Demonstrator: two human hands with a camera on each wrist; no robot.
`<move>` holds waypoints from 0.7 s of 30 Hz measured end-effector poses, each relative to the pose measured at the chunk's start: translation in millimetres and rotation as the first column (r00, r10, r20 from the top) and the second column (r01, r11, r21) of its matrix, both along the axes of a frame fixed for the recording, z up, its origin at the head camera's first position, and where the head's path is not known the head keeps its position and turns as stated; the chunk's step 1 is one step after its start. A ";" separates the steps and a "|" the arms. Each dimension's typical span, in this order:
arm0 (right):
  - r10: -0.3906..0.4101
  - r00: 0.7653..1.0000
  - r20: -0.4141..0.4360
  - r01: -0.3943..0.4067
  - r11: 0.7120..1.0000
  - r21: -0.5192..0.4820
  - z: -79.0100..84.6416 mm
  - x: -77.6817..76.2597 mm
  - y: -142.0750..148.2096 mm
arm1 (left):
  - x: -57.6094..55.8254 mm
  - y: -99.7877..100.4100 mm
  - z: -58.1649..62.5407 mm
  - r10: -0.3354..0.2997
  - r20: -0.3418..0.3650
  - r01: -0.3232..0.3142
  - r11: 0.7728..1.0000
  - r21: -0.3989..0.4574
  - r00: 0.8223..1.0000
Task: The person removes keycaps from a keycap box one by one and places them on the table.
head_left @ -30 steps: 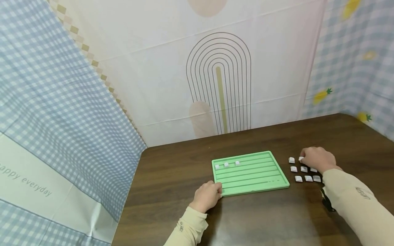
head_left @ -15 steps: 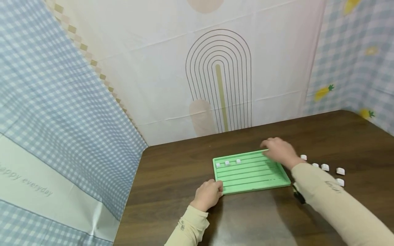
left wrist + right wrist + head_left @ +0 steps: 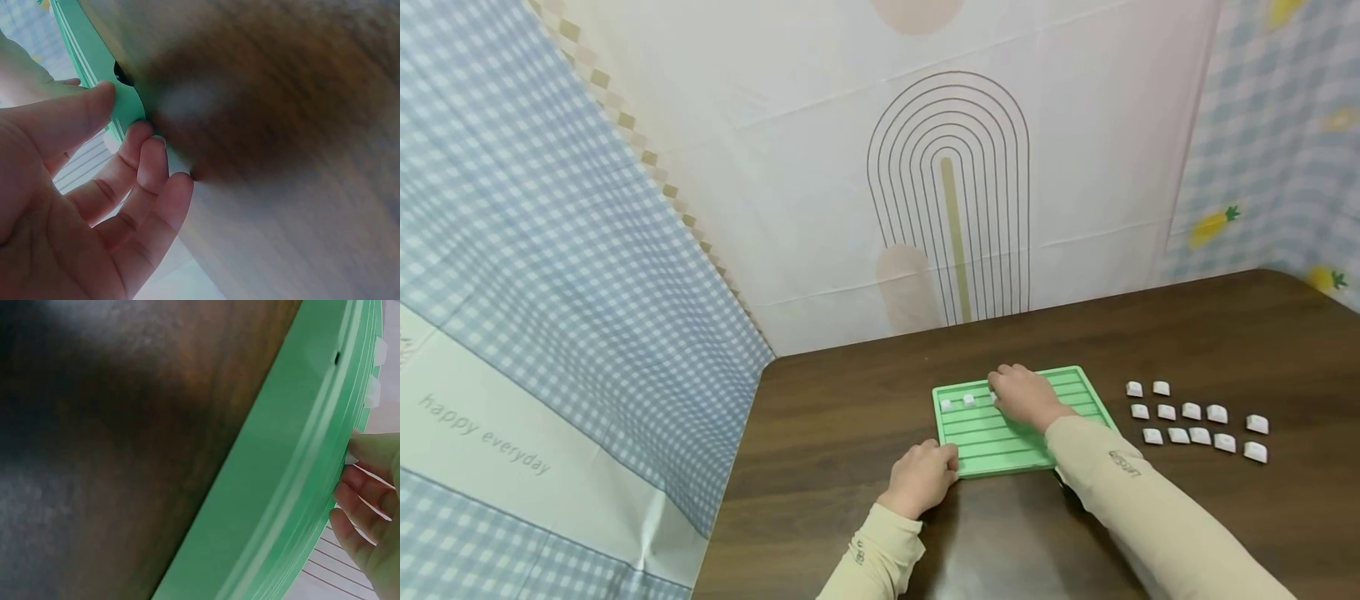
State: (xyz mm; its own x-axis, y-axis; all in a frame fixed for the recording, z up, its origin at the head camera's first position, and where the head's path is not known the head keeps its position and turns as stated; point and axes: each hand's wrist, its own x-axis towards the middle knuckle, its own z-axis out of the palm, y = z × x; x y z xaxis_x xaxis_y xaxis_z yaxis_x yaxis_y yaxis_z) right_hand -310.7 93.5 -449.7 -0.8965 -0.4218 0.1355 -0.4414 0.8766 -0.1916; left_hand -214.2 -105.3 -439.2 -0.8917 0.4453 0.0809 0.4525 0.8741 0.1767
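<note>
A light green tray [image 3: 1000, 435] with grooved rows lies on the table. My left hand [image 3: 921, 478] grips its near left corner; in the left wrist view, the thumb [image 3: 100, 103] lies on the tray's side and the fingertips rest at its lower edge. My right hand [image 3: 1026, 395] is over the tray's upper row. In the right wrist view it pinches a small white keycap [image 3: 351, 459] between thumb and fingers. Two white keycaps, one [image 3: 946, 405] at the left end and another [image 3: 968, 400] beside it, sit in that row. A third [image 3: 995, 398] shows partly at the right fingertips.
Several white keycaps [image 3: 1191, 411] stand in loose rows on the brown wooden table [image 3: 842, 417], right of the tray. A printed cloth [image 3: 820, 208] hangs behind the table, and a checked cloth [image 3: 587, 275] at the left.
My right hand has moved left from the loose keycaps, across the tray's right edge, to its upper row. The left hand stays at the tray's corner. The view has shifted slightly.
</note>
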 end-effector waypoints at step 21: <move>-0.257 0.964 0.065 0.261 0.962 -0.082 35.9 -0.1 141.4 | -6.6 -11.4 5.1 0.004 0.002 -0.004 1.000 -0.009 1.000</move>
State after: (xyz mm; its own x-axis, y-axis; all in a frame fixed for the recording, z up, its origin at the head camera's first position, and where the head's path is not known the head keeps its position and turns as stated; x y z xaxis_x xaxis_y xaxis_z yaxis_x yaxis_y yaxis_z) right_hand -310.8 235.0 -413.8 -0.9804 -0.1626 0.1114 -0.1886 0.9379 -0.2910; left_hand -220.8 -116.7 -434.2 -0.8938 0.4421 0.0749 0.4483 0.8775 0.1701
